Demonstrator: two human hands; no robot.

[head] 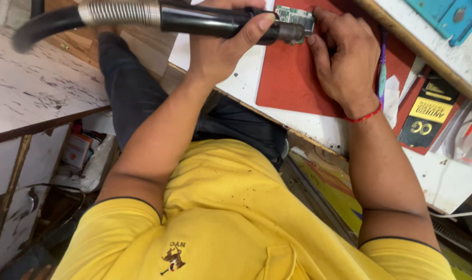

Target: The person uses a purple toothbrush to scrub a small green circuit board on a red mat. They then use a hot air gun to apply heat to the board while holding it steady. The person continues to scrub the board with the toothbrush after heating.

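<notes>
My left hand (220,44) grips the black handle of a hot-air tool (205,19), whose ribbed metal sleeve (119,11) and black hose run off to the left. The tool's nozzle (293,32) points at a small green circuit board (294,15). My right hand (345,57), with a red thread around the wrist, holds that board down by its right edge with the fingertips. The board lies at the top of a red mat (293,78) on a white worktop (246,83).
A purple-handled tool (383,67) lies just right of my right hand. A black and gold packet (428,111) sits further right, and a teal object (448,15) lies beyond a wooden rail. A scuffed white shelf (33,88) stands at the left, with clutter below it.
</notes>
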